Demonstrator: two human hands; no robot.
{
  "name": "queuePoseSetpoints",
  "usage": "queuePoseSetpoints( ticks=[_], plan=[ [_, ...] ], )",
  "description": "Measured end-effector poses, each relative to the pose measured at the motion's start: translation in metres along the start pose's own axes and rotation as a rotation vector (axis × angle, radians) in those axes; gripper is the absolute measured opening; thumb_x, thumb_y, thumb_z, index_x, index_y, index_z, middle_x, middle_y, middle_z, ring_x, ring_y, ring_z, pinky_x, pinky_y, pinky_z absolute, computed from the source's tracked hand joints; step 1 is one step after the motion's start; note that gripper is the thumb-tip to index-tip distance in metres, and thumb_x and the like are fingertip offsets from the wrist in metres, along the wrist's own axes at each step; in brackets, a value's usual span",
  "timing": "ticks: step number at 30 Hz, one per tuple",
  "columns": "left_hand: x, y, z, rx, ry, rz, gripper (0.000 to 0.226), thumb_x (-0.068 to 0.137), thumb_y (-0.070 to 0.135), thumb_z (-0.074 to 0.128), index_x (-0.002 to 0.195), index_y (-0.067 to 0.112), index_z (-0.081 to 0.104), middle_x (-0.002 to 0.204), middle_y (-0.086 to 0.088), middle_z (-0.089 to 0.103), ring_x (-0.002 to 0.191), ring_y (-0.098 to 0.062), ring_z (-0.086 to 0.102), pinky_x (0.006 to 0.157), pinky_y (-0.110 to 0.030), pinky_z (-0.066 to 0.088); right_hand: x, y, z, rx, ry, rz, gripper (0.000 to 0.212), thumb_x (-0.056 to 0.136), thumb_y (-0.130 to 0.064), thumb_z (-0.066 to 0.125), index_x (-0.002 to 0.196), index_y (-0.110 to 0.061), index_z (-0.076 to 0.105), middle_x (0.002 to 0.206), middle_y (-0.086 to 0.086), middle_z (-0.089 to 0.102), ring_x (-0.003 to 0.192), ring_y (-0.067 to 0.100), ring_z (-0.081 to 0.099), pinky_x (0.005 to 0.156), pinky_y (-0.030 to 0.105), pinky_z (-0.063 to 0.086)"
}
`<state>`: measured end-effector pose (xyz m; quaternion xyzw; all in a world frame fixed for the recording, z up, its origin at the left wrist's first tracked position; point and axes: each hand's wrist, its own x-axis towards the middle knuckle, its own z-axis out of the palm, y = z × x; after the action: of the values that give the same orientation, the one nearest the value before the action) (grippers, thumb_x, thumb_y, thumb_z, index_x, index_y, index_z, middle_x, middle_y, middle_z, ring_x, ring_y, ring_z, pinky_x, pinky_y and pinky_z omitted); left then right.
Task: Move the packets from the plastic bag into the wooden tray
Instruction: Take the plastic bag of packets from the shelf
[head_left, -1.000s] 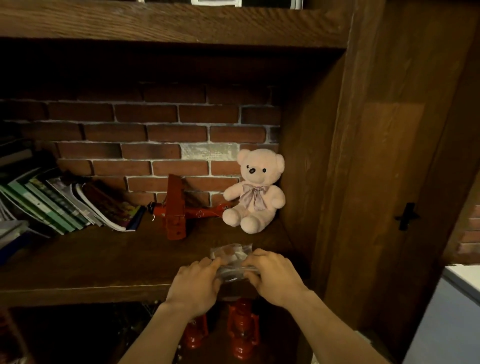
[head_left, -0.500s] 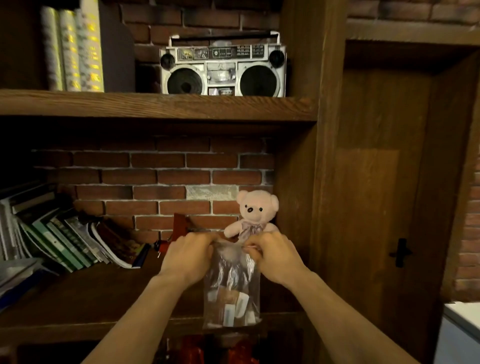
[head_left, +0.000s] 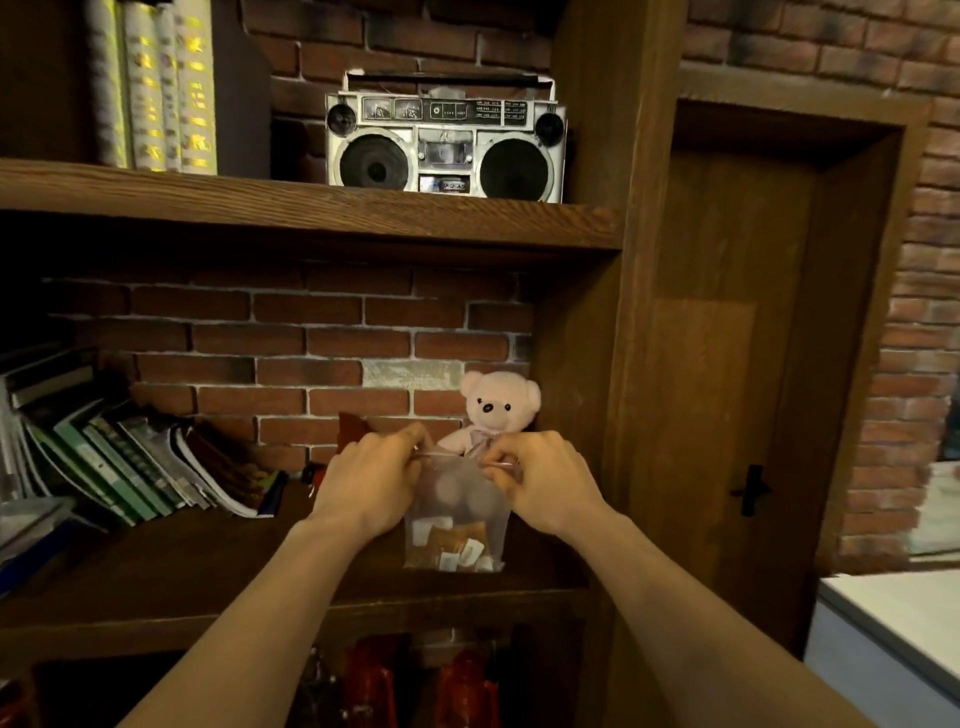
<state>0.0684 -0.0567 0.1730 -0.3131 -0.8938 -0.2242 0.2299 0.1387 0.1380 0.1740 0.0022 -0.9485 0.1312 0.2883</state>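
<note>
A clear plastic bag (head_left: 457, 499) hangs upright in front of the middle shelf. Several brown and white packets (head_left: 451, 550) lie bunched at its bottom. My left hand (head_left: 371, 480) pinches the bag's top edge on the left, and my right hand (head_left: 543, 483) pinches it on the right, with the mouth stretched between them. No wooden tray shows in this view.
A pink teddy bear (head_left: 496, 410) sits right behind the bag on the wooden shelf (head_left: 156, 577). Leaning books (head_left: 130, 462) fill the shelf's left side. A boombox (head_left: 447, 137) stands on the shelf above. Red lanterns (head_left: 415, 680) stand below. A white counter (head_left: 893, 613) lies at the right.
Both hands lifted the bag off the shelf and now hold it hanging by its top. The camera tilted upward, bringing the boombox shelf into view.
</note>
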Motion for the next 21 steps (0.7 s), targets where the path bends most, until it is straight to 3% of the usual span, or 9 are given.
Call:
queuePoseSetpoints(
  ticks=[3, 7, 12, 21],
  plan=[
    [-0.007, -0.007, 0.008, -0.035, -0.024, -0.004, 0.010, 0.098, 0.028, 0.052, 0.098, 0.037, 0.053, 0.097, 0.001, 0.072, 0.090, -0.028, 0.067, 0.075, -0.043, 0.054, -0.008, -0.003, 0.008, -0.006, 0.012, 0.033, 0.008, 0.093, -0.028, 0.069, 0.096, -0.032, 0.076, 0.095, -0.004, 0.073, 0.087, 0.014, 0.064, 0.070, 0.033, 0.055],
    [-0.019, -0.012, 0.021, -0.056, -0.062, -0.008, 0.005, 0.098, 0.032, 0.054, 0.097, 0.036, 0.053, 0.093, 0.000, 0.072, 0.089, -0.032, 0.068, 0.074, -0.044, 0.054, -0.025, -0.002, 0.019, -0.012, -0.036, 0.085, 0.003, 0.092, -0.032, 0.070, 0.092, -0.033, 0.073, 0.084, -0.007, 0.073, 0.074, 0.016, 0.068, 0.069, 0.044, 0.061],
    [-0.041, -0.001, 0.029, -0.078, -0.113, 0.014, 0.006, 0.097, 0.032, 0.054, 0.093, 0.036, 0.052, 0.094, 0.001, 0.072, 0.089, -0.030, 0.067, 0.075, -0.047, 0.055, -0.056, -0.002, 0.011, -0.037, -0.085, 0.109, 0.002, 0.093, -0.032, 0.069, 0.094, -0.033, 0.071, 0.088, -0.008, 0.074, 0.079, 0.016, 0.068, 0.072, 0.045, 0.060],
    [-0.067, 0.098, 0.009, -0.042, -0.106, 0.136, 0.004, 0.096, 0.029, 0.056, 0.100, 0.030, 0.058, 0.101, -0.003, 0.072, 0.095, -0.033, 0.065, 0.074, -0.044, 0.053, -0.133, 0.021, -0.071, -0.038, -0.026, 0.214, 0.008, 0.095, -0.030, 0.067, 0.101, -0.032, 0.073, 0.093, -0.010, 0.074, 0.084, 0.011, 0.067, 0.075, 0.041, 0.061]
  ],
)
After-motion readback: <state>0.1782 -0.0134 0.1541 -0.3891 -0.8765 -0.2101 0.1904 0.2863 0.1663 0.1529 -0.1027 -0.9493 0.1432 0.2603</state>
